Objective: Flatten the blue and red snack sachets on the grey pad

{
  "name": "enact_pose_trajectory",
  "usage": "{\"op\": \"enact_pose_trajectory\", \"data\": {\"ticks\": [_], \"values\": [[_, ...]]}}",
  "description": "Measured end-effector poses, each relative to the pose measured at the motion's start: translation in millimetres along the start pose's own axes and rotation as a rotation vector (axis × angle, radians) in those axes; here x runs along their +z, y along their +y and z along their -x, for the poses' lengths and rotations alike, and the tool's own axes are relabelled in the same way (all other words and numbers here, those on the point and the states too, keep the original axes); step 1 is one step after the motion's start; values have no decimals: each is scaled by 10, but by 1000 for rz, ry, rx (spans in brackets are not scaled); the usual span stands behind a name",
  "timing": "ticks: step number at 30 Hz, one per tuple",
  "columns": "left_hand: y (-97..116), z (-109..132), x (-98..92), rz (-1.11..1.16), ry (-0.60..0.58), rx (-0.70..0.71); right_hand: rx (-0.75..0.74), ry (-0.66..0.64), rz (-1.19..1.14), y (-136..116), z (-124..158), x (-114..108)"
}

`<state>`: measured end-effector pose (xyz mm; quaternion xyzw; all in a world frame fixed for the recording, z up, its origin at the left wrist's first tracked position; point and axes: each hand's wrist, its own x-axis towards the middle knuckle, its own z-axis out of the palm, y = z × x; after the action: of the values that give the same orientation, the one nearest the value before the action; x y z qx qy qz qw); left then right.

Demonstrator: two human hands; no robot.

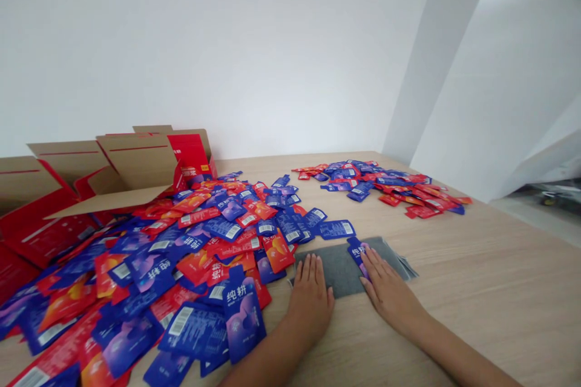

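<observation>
A folded grey cloth (340,266) lies on the wooden table in front of me. My left hand (312,296) rests flat on the cloth's left end, fingers stretched out. On the right part of the cloth is a blue and purple sachet (356,250) with white characters. My right hand (385,287) lies flat over the lower part of that sachet, covering some of it, with its fingers extended. Another blue sachet (336,229), barcode side up, lies just behind the cloth.
A big heap of blue and red sachets (195,266) spreads across the left of the table (490,290). Behind it stand open red cardboard boxes (136,163). A smaller sachet pile (385,184) lies at the back right. A white wall (290,54) rises behind.
</observation>
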<state>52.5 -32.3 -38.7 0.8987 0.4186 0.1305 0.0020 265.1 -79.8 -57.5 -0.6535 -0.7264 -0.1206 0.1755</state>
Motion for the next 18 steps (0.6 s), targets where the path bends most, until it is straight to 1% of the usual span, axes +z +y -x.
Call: {"op": "enact_pose_trajectory", "data": {"ticks": [2, 5, 6, 8, 11, 13, 14, 16, 18], "values": [[1, -4, -6, -6, 5, 2, -14, -9, -32, -183, -3, 21], [-17, -8, 0, -5, -6, 18, -64, -58, -101, -487, -34, 21], [-25, -9, 5, -5, -8, 24, -78, -74, -124, -553, -43, 7], [-40, -10, 12, -5, 0, 24, -106, -103, -170, -603, -51, -44], [-46, -9, 2, 0, -11, 20, -138, -138, -271, -520, -55, -172], [-41, -9, -20, 6, -31, 17, -108, -144, -380, -411, -79, -263], [-37, -8, -33, 10, -39, 14, -63, -129, -440, -348, -102, -299], [-30, -9, -54, 15, -46, 6, 72, -76, -534, -207, -163, -335], [-26, -11, -66, 18, -51, 5, 208, -26, -549, -60, -219, -315]]}}
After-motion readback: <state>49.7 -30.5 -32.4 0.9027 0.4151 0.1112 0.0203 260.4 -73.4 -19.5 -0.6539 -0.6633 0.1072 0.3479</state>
